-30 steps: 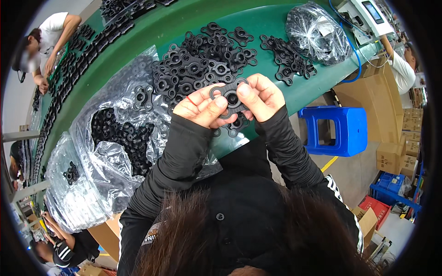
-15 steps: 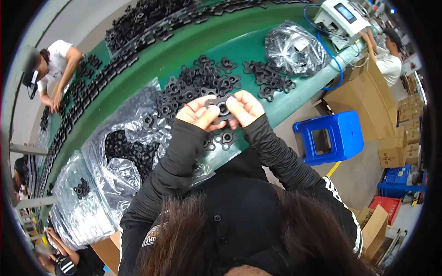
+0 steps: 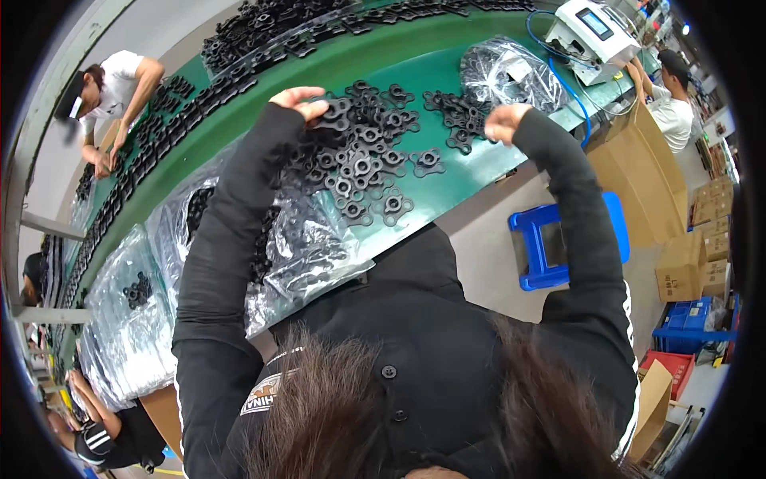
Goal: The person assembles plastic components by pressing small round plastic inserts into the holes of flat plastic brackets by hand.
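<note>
My left hand [image 3: 302,104] is closed, thumb and fingers pinching a black three-lobed plate with a ringed centre hole [image 3: 336,114]. It is held at the upper left edge of a large heap of like black plates [image 3: 363,144] on the green table. Away to the right, my right hand [image 3: 508,123] hovers beside a smaller group of these plates [image 3: 456,120]. Its fingers are curled and slightly blurred; whether anything is between them does not show. One loose plate [image 3: 427,162] lies between the two groups, and another [image 3: 392,205] near the table's front edge.
A clear plastic bag of parts [image 3: 511,76] lies at the back right, near a white machine with a screen [image 3: 592,32]. Plastic sheeting [image 3: 307,247] covers the table's left front. A blue stool [image 3: 542,247] stands right. Co-workers sit at far left and far right.
My hands were together over the table, both holding one black plate. They have parted: the left moved up and left to the heap, the right moved right to the smaller group.
</note>
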Motion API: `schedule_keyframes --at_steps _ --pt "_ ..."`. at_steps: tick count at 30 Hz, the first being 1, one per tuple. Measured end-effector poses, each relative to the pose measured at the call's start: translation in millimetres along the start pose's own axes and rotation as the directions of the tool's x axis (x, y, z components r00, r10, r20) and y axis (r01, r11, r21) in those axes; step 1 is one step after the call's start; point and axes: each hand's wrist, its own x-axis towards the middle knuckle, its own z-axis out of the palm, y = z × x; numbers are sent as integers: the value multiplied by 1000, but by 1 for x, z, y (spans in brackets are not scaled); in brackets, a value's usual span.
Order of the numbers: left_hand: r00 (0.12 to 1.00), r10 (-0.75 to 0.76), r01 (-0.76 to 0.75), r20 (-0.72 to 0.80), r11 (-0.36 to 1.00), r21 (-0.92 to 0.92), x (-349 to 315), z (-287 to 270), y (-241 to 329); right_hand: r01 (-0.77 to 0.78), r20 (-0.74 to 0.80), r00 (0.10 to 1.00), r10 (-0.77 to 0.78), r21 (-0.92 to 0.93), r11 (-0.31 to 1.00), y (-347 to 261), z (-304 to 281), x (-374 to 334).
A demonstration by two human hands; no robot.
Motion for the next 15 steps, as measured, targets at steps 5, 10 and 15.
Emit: schedule_keyframes --at_steps 5,10,15 --pt "973 69 -74 219 997 12 96 39 -9 -2 -302 951 -58 -196 981 68 17 83" --pt "870 -55 66 490 998 -4 158 52 -41 -187 -170 974 148 -240 953 37 17 110" --pt "891 -116 -52 440 935 351 144 76 -28 -128 -74 991 113 -231 964 45 19 115"
